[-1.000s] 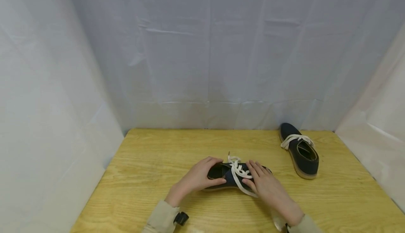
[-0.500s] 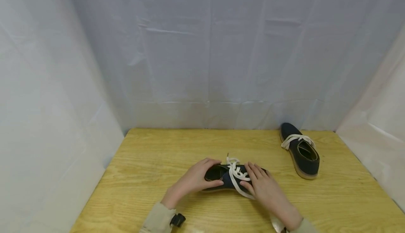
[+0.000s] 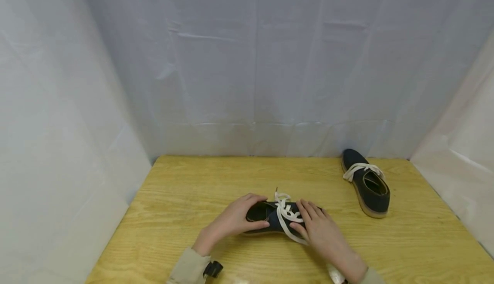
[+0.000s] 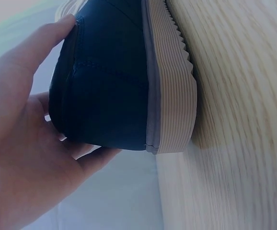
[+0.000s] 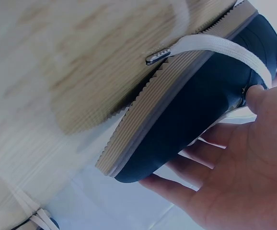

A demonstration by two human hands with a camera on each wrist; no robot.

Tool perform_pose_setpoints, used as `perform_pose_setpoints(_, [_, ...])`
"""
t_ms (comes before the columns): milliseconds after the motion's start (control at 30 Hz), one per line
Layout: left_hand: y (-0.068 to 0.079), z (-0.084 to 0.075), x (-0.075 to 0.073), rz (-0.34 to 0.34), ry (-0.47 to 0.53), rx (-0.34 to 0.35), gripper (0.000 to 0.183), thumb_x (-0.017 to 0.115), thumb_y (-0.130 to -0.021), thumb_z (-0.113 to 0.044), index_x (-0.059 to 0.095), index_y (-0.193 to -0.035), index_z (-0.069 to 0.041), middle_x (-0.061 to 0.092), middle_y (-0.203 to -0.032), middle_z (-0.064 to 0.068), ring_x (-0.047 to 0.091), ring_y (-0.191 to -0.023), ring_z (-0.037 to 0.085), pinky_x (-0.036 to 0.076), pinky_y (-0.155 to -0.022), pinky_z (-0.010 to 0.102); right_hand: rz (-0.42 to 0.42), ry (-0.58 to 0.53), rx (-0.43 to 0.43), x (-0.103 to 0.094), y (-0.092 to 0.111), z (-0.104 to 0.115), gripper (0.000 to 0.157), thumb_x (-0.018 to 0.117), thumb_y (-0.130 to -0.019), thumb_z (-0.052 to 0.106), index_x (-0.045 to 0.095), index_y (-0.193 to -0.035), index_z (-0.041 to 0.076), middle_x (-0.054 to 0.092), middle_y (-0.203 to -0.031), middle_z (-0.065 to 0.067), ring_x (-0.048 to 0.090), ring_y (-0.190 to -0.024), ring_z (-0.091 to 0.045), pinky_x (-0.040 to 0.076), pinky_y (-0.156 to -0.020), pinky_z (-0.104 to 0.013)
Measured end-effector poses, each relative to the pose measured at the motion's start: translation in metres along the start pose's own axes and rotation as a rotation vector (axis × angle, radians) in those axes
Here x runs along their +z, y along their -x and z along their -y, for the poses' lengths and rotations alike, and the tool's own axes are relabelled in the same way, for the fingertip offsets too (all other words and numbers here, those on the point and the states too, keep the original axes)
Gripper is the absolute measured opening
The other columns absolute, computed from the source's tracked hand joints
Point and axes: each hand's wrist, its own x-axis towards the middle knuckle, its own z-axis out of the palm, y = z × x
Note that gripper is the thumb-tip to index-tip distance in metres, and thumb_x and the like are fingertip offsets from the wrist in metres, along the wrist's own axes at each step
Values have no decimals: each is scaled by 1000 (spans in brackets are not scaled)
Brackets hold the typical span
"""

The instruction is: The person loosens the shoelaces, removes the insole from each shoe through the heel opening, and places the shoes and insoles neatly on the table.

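Note:
A navy lace-up shoe lies across the front middle of the table, its toe to the right. My left hand grips the heel end, thumb on the near side and fingers round the far side of the opening. The toe end is held by my right hand, whose palm and fingers hide much of it. White laces hang loose over the front of the shoe. In the left wrist view the ridged tan sole faces the tabletop. One lace end drapes down past the sole in the right wrist view.
A second navy shoe with white laces stands at the back right of the wooden table, toe toward the rear sheet. Pale sheeting encloses the back and both sides.
Both hands and the held shoe have slid slightly left and toward me. The grip looks the same, and the second shoe has stayed in place.

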Motion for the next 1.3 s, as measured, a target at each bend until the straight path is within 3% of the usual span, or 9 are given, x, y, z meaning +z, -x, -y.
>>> perform_pose_setpoints(400, [6,3,-1,-5,9,1,66,73,-92,-48,55,-145,-13,58,-140,6,56,-127,26,48,-103,49,-19,1,-12,4,1,3,62,58,-101,48,55,-144,3,57,-141,-17,54,-131,-37,46,-103,-54])
perform_pose_setpoints(667, [10,3,-4,15,24,-16,66,72,-92,-48,55,-145,-13,57,-140,7,57,-127,27,48,-102,50,35,1,-16,2,0,6,63,54,-102,51,52,-148,8,53,-146,-18,51,-134,-38,46,-104,-55])
perform_pose_setpoints(967, [12,1,-6,24,21,-35,67,73,-92,-48,54,-146,-12,56,-142,8,55,-130,29,46,-104,51,12,-41,-59,1,1,8,63,57,-102,46,51,-148,3,50,-150,-20,48,-138,-38,43,-106,-56])
perform_pose_setpoints(1100, [11,-2,-7,38,33,-76,69,68,-94,-53,52,-148,-14,54,-146,7,52,-133,29,44,-107,51,43,-67,-50,1,1,6,65,55,-102,46,47,-151,3,45,-155,-18,45,-141,-37,41,-108,-57])
perform_pose_setpoints(1200, [8,-7,-6,12,20,-110,63,61,-97,-55,54,-146,-16,55,-145,7,53,-133,29,44,-107,51,70,-81,-35,0,1,6,66,53,-103,47,45,-152,3,43,-156,-18,43,-142,-37,40,-109,-58])
perform_pose_setpoints(1300, [4,-17,-3,-68,-33,-118,48,59,-101,-48,62,-137,-16,59,-139,7,56,-129,28,47,-104,49,66,-81,-37,0,0,6,65,55,-103,46,47,-151,3,45,-154,-19,45,-141,-38,41,-108,-58])
